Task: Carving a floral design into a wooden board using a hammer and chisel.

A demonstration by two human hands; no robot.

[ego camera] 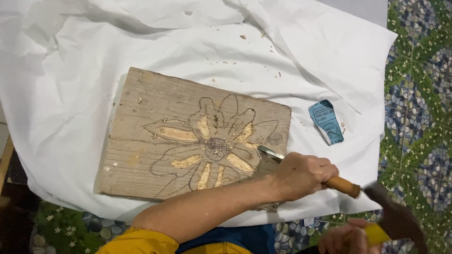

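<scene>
Weathered grey plank (188, 136) with flower carving, just beside left hand (303, 174) gripping wooden-handled steel chisel (306, 167); right hand (348, 237) clutches blurry dark hammer (395, 218). Crumpled white sheet (70, 84), chips, pebble-patterned floor (419, 117).

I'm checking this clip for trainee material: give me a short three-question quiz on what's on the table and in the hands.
1. True or false: the left hand grips a chisel whose blade rests on the wooden board.
2. What shape is carved into the board? A) fish B) flower C) star
3. What does the right hand hold at the lower right corner?

Key
1. True; its wooden handle sticks out of the fist.
2. B; the flower has several petals hollowed out pale.
3. A hammer with a yellow grip, blurred, beside the chisel handle's end.
</scene>
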